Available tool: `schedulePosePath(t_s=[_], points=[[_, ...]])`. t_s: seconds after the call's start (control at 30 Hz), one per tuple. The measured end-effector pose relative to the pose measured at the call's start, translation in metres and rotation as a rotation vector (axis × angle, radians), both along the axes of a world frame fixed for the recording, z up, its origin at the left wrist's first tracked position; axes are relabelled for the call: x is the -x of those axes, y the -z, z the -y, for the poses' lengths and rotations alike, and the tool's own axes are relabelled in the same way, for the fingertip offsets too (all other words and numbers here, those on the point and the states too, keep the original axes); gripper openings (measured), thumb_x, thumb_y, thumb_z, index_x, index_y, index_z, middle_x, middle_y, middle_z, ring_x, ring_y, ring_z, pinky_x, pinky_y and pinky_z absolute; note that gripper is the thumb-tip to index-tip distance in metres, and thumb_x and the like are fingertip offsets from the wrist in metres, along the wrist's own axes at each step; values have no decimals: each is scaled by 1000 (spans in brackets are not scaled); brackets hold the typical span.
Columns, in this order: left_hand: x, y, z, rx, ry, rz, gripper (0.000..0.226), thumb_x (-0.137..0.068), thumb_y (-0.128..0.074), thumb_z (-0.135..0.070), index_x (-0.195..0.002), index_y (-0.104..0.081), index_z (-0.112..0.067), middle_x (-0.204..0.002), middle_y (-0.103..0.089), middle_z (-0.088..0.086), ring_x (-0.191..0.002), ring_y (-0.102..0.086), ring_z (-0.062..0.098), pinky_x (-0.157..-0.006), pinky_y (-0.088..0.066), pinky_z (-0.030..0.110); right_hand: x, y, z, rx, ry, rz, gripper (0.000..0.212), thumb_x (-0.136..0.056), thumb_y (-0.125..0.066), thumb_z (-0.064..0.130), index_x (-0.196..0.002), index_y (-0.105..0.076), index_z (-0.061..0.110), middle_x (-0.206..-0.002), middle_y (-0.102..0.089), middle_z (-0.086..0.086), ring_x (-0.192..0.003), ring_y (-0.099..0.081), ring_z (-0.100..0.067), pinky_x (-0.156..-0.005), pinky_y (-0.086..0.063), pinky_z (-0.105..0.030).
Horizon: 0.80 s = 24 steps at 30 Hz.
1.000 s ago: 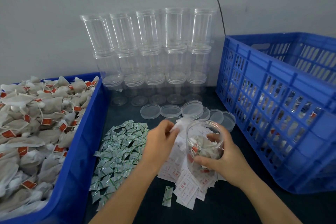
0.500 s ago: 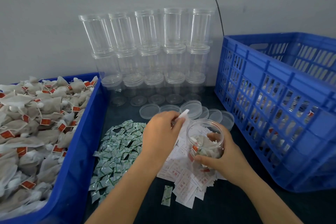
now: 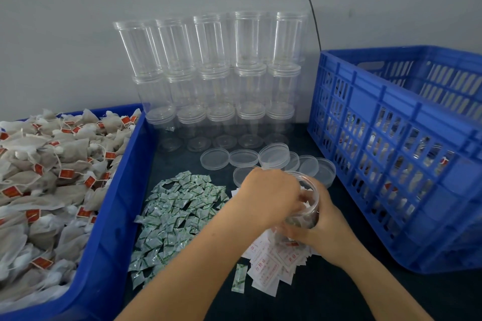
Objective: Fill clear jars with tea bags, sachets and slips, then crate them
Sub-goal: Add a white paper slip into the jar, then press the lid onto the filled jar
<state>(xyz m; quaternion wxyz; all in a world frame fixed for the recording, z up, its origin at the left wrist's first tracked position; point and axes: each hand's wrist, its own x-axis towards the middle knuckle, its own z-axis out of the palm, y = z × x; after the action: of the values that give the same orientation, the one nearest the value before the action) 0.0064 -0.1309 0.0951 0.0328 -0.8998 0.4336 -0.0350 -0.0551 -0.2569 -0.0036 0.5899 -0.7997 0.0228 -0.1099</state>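
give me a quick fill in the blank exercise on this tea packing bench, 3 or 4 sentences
1. The right hand grips an open clear ____ with tea bags inside it.
2. The left hand reaches over the top of that container, whose ____ is not yet on.
3. The loose tea bags fill the blue bin on the ____ side of the bench.
4. The small green sachets lie in a pile directly on the ____.

Missing words: jar; lid; left; table
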Motion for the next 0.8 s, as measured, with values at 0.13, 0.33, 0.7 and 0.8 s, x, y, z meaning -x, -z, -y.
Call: schedulePosePath(t_s=[0.13,0.33,0.7,0.8], points=[[-7,-3,-7,-94,29,-226,48,-101,-29,-47,-65,-47,-21,-62,-44,-6,-77,-43,16,-91,-28,37,0,-2,0,3,-5,9,85,-42,-87,63,-103,-33,85,-126,-57,15,-101,-62,7,-74,-53,-13],[-2,15,-21,-43,72,-418,73,-87,-9,-72,-70,-68,-33,-82,-64,-1,-102,-35,13,-100,-14,40,-2,-3,3,40,-78,-23,91,-43,-83,53,-115,-31,73,-128,-43,21,-104,-48,27,-71,-46,-1],[0,86,-47,834,-110,-760,126,-51,-87,-54,-147,-8,-37,-143,-25,-24,-133,-25,-7,-104,-26,13,-1,-15,19,206,-149,-117,141,-44,-88,68,-146,9,56,-138,-28,38,-118,-30,34,-90,-33,2],[-4,101,-44,904,-52,-961,129,-53,-93,-33,-148,-5,-38,-138,-27,-31,-120,-35,-23,-85,-39,1,-3,-20,23,242,-175,-140,140,-51,-89,58,-152,7,47,-138,-27,37,-118,-30,34,-89,-32,6]])
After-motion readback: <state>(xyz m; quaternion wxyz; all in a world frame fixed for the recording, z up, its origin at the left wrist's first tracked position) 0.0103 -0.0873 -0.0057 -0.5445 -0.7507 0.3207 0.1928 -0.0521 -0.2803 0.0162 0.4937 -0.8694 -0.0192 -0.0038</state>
